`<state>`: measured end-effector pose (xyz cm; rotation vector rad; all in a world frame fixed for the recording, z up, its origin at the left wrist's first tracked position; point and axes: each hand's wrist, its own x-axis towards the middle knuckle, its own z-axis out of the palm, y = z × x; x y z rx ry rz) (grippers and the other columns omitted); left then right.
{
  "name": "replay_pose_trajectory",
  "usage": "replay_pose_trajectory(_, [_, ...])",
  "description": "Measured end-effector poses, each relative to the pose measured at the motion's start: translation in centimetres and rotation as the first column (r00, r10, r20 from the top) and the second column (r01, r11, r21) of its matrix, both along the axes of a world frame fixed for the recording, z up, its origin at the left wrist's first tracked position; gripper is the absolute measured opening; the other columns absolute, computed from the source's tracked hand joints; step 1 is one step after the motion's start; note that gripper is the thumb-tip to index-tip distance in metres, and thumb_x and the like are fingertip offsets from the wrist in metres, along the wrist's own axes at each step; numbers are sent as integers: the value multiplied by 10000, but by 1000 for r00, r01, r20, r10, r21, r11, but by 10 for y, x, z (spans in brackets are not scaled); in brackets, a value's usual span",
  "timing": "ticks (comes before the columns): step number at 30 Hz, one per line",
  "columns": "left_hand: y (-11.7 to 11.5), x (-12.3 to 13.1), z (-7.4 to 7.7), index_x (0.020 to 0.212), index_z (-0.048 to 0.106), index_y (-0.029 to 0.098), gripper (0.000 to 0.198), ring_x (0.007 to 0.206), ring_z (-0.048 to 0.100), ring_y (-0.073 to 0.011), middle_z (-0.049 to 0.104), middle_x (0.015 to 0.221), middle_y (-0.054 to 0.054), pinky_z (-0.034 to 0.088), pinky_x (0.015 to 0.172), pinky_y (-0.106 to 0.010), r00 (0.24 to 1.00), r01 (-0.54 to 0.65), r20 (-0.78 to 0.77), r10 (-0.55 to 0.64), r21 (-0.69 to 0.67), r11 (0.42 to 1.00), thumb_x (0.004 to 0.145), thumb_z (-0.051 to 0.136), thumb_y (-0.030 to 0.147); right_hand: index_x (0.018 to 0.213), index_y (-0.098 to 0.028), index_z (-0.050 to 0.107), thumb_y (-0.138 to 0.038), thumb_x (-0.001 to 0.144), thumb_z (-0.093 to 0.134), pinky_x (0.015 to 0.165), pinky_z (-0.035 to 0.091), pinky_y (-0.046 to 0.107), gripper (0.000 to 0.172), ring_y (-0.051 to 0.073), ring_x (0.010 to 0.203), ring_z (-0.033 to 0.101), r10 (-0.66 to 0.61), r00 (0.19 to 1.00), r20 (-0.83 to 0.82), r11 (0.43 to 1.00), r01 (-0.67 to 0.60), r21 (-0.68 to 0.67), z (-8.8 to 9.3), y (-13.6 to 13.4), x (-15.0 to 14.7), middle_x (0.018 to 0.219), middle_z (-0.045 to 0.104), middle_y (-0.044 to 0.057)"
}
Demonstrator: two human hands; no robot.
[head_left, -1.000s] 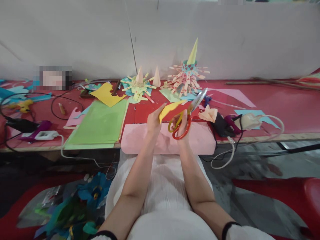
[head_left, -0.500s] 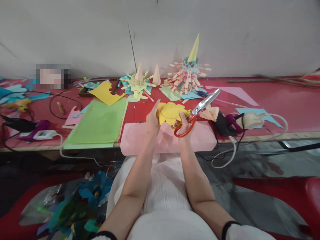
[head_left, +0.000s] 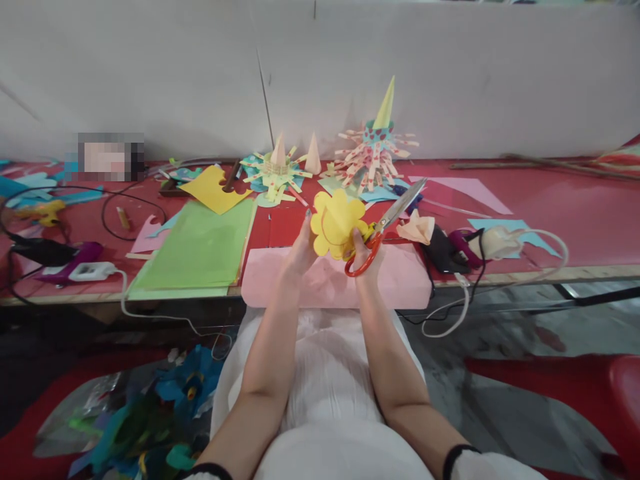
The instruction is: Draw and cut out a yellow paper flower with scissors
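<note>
A yellow flower-shaped paper cut-out [head_left: 337,222] stands upright in front of me, held between both hands above a pink paper sheet [head_left: 400,280] that hangs over the table's front edge. My left hand [head_left: 301,248] pinches its left edge. My right hand [head_left: 364,252] grips the red and yellow handles of a pair of scissors [head_left: 387,220], thumb resting on the flower's lower right. The scissor blades point up and to the right, closed.
On the red table [head_left: 575,213] lie a green sheet [head_left: 197,250], a yellow sheet with cut-outs [head_left: 213,189], paper cones and star crafts [head_left: 373,150], glue guns with cables [head_left: 460,247] and a white power strip [head_left: 93,270]. Paper scraps [head_left: 165,413] lie on the floor at left.
The yellow paper turned from edge-on to facing me, showing its flower shape. The scissors swung down and right, and my right thumb came onto the flower.
</note>
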<state>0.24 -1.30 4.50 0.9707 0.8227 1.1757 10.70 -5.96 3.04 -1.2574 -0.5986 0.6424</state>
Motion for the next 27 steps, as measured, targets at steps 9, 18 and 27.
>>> replay_pose_trajectory(9, [0, -4, 3, 857, 660, 184, 362, 1003, 633, -271, 698, 936, -106, 511, 833, -385, 998, 58, -2, -58, 5, 998, 697, 656, 509, 691, -213, 448, -432, 764, 591, 351, 351, 205, 272, 86, 329, 466, -36, 952, 303, 996, 57, -63, -11, 1, 10, 497, 488, -79])
replay_pose_trajectory(18, [19, -8, -21, 730, 652, 158, 232, 820, 656, -204, 701, 791, -50, 496, 797, -339, 955, -257, -137, 264, 65, 964, 558, 730, 292, 713, -200, 488, -454, 735, 610, 334, 352, 203, 283, 71, 317, 423, 121, 992, 45, 993, -121, -3, -4, 3, -4, 477, 494, -79])
replay_pose_trajectory(27, [18, -6, -23, 740, 669, 161, 237, 845, 657, -219, 708, 799, -55, 503, 784, -333, 950, -221, -205, 234, 84, 972, 571, 736, 314, 676, -200, 478, -519, 727, 612, 319, 324, 206, 350, 76, 305, 402, 138, 990, 18, 990, -138, -7, -10, 8, 0, 422, 418, -89])
